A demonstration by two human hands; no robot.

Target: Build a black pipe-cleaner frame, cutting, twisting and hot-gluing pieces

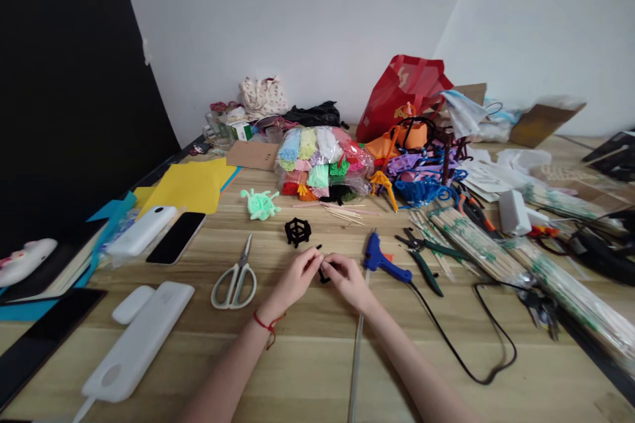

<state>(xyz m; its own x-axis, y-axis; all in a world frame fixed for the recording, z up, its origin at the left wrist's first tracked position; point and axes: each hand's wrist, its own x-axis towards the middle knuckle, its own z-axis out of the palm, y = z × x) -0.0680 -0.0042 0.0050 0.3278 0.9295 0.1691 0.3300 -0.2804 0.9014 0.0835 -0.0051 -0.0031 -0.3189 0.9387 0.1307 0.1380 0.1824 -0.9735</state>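
Observation:
Close together at the middle of the table, my left hand and my right hand pinch a small black fuzzy piece between their fingertips. Part of it is hidden by the fingers. A red string bracelet is on my left wrist. Just beyond the hands lies a black web-shaped piece. Further back on the left is a light green fuzzy piece with curled arms. White-handled scissors rest left of my left hand. The blue glue gun lies right of my right hand.
Bagged colored pipe cleaners and a red bag stand at the back. Green-handled pliers and bundled sticks lie right. A black phone, white power strip and yellow sheets lie left.

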